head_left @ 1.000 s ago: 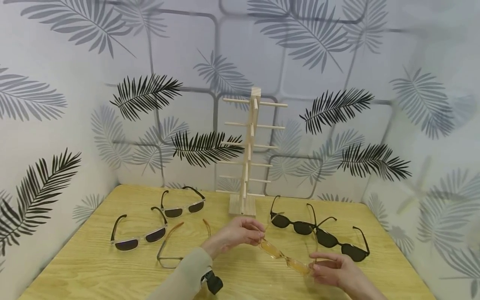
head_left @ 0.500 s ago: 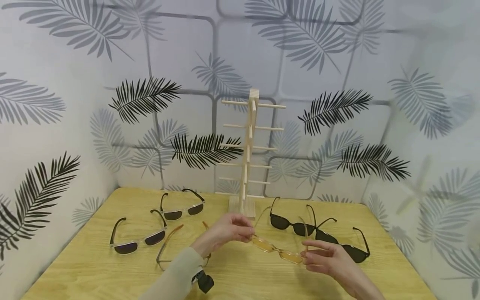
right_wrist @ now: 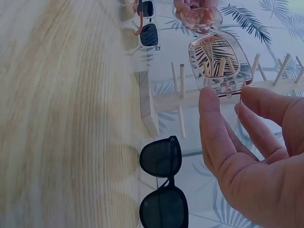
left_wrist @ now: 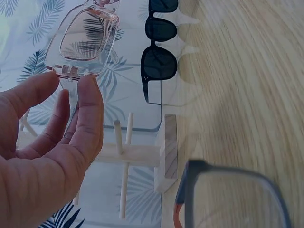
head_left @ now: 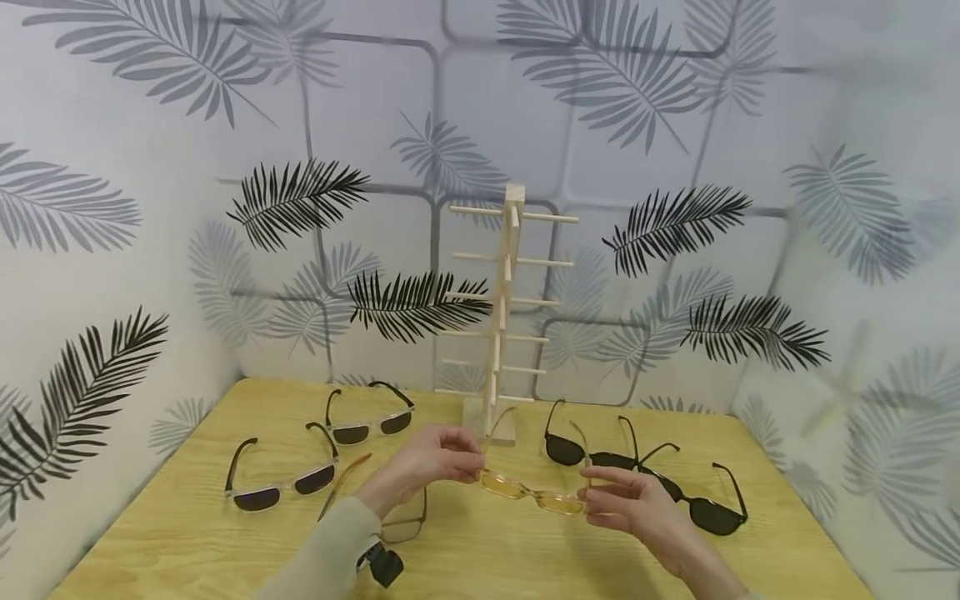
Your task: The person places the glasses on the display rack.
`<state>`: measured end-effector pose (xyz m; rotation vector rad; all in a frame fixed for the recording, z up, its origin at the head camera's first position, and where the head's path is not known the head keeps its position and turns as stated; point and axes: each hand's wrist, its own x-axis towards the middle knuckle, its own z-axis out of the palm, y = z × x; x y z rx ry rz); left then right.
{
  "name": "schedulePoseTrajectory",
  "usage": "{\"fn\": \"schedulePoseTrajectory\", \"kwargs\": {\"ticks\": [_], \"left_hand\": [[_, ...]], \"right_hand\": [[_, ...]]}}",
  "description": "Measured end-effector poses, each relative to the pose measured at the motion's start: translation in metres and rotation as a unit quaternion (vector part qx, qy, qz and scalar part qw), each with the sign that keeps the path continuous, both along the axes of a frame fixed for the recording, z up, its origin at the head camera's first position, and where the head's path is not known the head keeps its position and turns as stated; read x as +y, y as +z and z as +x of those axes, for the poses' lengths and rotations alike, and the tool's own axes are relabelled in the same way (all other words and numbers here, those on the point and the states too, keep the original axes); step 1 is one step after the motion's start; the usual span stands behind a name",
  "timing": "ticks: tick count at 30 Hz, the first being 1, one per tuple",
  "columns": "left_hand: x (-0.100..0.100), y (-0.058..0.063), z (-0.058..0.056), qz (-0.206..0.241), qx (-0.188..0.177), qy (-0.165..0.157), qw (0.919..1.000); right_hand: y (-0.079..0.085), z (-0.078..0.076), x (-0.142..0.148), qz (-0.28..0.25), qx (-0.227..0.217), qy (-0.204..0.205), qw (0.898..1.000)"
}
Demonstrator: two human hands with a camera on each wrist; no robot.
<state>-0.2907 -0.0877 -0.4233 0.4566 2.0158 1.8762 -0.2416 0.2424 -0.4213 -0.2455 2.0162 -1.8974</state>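
A pair of clear-framed glasses with yellow-tinted lenses [head_left: 557, 502] is held above the table between both hands, its temples pointing away toward the rack. My left hand [head_left: 429, 463] pinches one hinge corner of the frame between thumb and fingers. At the opposite corner my right hand [head_left: 637, 508] pinches the frame the same way. In the left wrist view the glasses [left_wrist: 84, 40] look pinkish and transparent above the fingertips. The right wrist view has the glasses [right_wrist: 216, 57] upright from that hand's fingertips, with the other hand beyond.
A wooden rack [head_left: 501, 308] with several crosswise pegs stands at the back. On the left lie sunglasses with clear frames [head_left: 258, 497], another such pair [head_left: 352, 433] and grey-rimmed glasses [head_left: 401, 529], partly behind the left arm. Black sunglasses [head_left: 564, 450] and another black pair [head_left: 716, 517] lie right.
Both hands have moved left with the yellow-tinted glasses, which are now more level and nearer the front of the rack. The left forearm covers a different part of the grey-rimmed glasses.
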Motion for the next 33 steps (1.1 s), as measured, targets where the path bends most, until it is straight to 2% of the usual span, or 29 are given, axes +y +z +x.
{"fn": "schedulePoseTrajectory", "kwargs": {"ticks": [5, 12, 18, 25, 28, 33], "left_hand": [[-0.01, -0.001, -0.002, 0.006, 0.0, 0.004, 1.0], [-0.028, -0.002, -0.008, 0.003, 0.007, 0.027, 0.9996], [-0.036, -0.003, -0.018, 0.006, 0.004, 0.044, 0.999], [-0.037, -0.004, -0.026, -0.003, -0.01, 0.074, 0.9972], [-0.035, -0.004, -0.028, -0.014, -0.004, 0.088, 0.996], [-0.031, -0.004, -0.032, -0.007, 0.0, 0.131, 0.9913]], "right_hand": [[-0.001, -0.009, -0.012, 0.009, 0.014, -0.001, 1.0], [-0.003, -0.027, -0.031, 0.004, 0.006, -0.006, 1.0], [-0.004, -0.042, -0.041, 0.007, 0.013, -0.015, 1.0], [-0.003, -0.054, -0.048, 0.014, 0.025, -0.025, 0.999], [-0.003, -0.058, -0.05, 0.01, 0.023, -0.033, 0.999], [-0.002, -0.067, -0.053, -0.001, 0.026, -0.041, 0.999]]}}
